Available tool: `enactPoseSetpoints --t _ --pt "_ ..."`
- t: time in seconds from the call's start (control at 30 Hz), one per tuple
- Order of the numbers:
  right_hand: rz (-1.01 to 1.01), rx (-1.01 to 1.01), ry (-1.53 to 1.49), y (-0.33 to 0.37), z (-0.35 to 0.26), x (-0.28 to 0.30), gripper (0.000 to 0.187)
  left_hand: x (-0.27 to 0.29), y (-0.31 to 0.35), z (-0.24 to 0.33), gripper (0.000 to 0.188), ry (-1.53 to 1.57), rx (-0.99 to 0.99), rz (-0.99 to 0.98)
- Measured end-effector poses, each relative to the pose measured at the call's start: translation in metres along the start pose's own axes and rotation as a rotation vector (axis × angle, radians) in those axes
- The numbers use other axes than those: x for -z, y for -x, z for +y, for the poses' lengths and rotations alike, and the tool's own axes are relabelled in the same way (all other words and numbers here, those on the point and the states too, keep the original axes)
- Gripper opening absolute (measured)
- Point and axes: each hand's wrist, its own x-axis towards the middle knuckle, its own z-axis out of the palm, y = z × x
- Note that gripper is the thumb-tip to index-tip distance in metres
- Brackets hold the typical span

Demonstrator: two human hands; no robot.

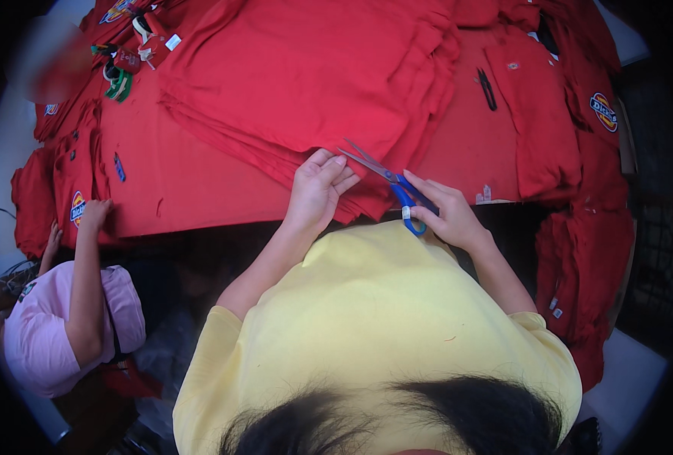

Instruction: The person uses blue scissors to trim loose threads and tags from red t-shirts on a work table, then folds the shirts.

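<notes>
My right hand [454, 216] grips a pair of scissors [408, 203] by its blue handles. The two blades are a little apart, and their tips reach over to the thumb of my left hand [323, 186]. The fingers of that hand are curled, with the thumb pressed to them; anything pinched there is too small to make out. Both hands are at the near edge of a pile of red cloth pieces [298, 76], whose layers fan out unevenly and hang over the table edge below the blades.
Black thread snips [487, 89] and folded red garments [534, 121] lie to the right. On the left are a blue cutter [119, 167], tape rolls [118, 82] and more red garments. A co-worker in a pink shirt [78, 318] handles red cloth at the left of the red-covered table [192, 189].
</notes>
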Motion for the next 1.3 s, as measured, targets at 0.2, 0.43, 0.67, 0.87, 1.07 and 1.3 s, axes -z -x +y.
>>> enactPoseSetpoints --t 0.2,0.43,0.67,0.87,1.07,1.3 --pt "-0.043 -0.02 -0.027 0.001 0.001 0.004 0.056 0.009 0.0 -0.002 0.002 0.022 -0.008 -0.053" --pt "-0.073 -0.134 -0.192 0.002 0.002 0.005 0.05 0.01 -0.001 -0.006 0.001 0.033 0.016 -0.047" --pt "-0.131 -0.34 -0.315 0.003 -0.004 0.01 0.048 0.014 -0.001 -0.01 0.006 0.035 0.036 -0.035" --pt "0.095 -0.118 -0.758 -0.013 -0.006 -0.005 0.056 0.0 0.003 -0.002 0.007 0.06 0.015 -0.017" --pt "0.392 0.16 -0.19 -0.068 -0.025 -0.04 0.066 0.006 -0.001 -0.017 0.007 0.02 0.012 -0.047" --pt "0.564 -0.081 -0.734 -0.064 -0.003 -0.021 0.058 0.0 0.008 -0.013 0.01 0.065 0.005 0.05"
